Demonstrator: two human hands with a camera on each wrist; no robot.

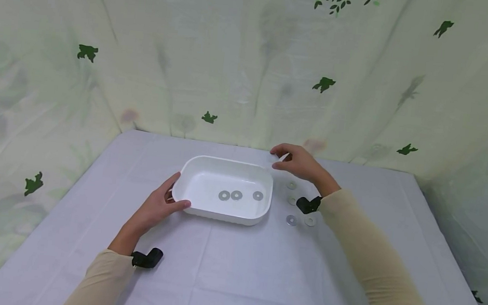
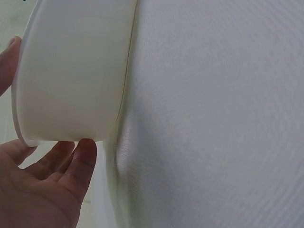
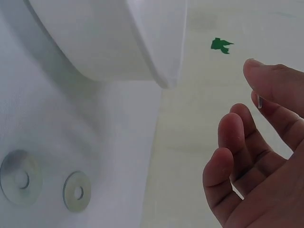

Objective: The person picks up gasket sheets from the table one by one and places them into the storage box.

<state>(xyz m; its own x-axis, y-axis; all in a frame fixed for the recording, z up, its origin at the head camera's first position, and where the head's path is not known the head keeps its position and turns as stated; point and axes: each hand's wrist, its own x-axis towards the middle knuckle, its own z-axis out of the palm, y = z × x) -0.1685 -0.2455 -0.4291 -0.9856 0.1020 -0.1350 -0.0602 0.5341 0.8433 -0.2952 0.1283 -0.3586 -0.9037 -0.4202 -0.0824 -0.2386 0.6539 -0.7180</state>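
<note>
A white rounded rectangular tray (image 1: 221,211) sits on the table, with three flat metal washers (image 1: 224,196) on its floor. My left hand (image 1: 163,202) grips the tray's left end, thumb at the front rim and fingers against the end wall, as the left wrist view also shows. Just beyond the tray's back right corner, my right hand (image 1: 299,163) is raised. In the right wrist view, its thumb and index finger pinch a washer (image 3: 260,102), of which only a thin edge shows; the other fingers are loosely bent.
Several more washers (image 1: 291,220) lie on the white tablecloth (image 1: 251,269) right of the tray, under the right wrist. A pale curtain (image 1: 242,75) with green leaf and bird shapes hangs behind the table. Each wrist wears a black camera mount (image 1: 147,258).
</note>
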